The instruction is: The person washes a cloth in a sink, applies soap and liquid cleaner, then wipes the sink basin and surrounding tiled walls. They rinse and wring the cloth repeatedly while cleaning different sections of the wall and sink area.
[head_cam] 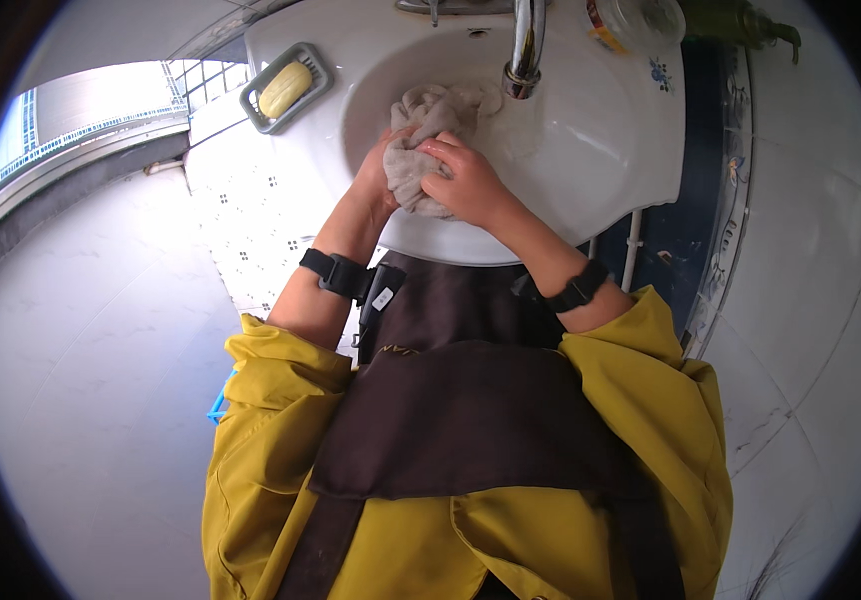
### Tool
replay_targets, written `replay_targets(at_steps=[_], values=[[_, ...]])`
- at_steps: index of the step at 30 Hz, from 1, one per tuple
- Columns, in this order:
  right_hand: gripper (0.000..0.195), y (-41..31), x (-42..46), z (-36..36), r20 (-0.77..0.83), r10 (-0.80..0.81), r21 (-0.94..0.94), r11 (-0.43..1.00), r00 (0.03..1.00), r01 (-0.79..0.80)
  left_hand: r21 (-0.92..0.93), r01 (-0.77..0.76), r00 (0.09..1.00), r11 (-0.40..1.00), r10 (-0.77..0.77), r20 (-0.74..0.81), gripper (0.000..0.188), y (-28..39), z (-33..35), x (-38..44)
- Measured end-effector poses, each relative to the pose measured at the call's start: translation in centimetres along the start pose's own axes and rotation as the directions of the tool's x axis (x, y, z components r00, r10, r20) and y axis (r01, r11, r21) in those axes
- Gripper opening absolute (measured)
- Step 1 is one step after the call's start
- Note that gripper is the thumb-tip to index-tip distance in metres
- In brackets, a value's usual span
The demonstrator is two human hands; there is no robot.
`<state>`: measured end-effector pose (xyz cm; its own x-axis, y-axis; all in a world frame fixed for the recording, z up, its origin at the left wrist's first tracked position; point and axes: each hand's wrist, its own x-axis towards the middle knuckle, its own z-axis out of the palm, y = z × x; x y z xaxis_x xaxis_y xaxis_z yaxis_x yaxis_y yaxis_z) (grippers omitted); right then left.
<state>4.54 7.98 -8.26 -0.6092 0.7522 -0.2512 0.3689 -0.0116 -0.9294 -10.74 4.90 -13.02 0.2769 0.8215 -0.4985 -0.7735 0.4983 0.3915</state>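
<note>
A wet, greyish-beige cloth (412, 169) is bunched up between my two hands at the left front of a white ceramic washbasin (595, 161). My left hand (383, 174) grips it from the left side, its fingers partly hidden behind the folds. From the right, my right hand (464, 176) is closed on the cloth, thumb and fingers pinching its folds. The far part of the cloth hangs down into the bowl. Right of it and above the bowl is the end of a chrome faucet (524, 56); whether water runs from it I cannot tell.
A yellow soap bar (285, 88) lies in a grey plastic soap dish (316, 91) on the basin's left rim. At the back right are a clear plastic container (644, 22) and a green pump bottle (730, 26). A tiled wall (805, 217) stands to the right.
</note>
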Motion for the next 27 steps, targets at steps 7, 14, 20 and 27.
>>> replay_targets(at_steps=[7,14,20,27], values=[[0.039,9.3,1.7,-1.7,-0.098,0.323,-0.272,0.901,0.941,-0.337,0.417,-0.075,0.8,0.906,0.304,-0.518,0.043,-0.2,3.9,-1.3],[0.051,10.0,-0.4,-3.3,-0.292,0.194,-0.695,0.63,0.937,-0.347,0.757,0.143,0.767,0.638,0.412,-0.492,0.053,0.6,2.1,-2.3],[0.05,8.9,0.6,-5.8,-0.18,0.303,-0.821,0.477,0.936,-0.313,0.837,0.244,0.79,0.49,0.4,-0.465,0.041,0.9,2.0,-4.2],[0.049,-1.6,-2.0,-11.7,-0.086,0.318,-0.138,0.935,0.944,-0.327,0.859,0.167,0.803,0.483,0.439,-0.403,0.037,3.1,1.4,-6.3]])
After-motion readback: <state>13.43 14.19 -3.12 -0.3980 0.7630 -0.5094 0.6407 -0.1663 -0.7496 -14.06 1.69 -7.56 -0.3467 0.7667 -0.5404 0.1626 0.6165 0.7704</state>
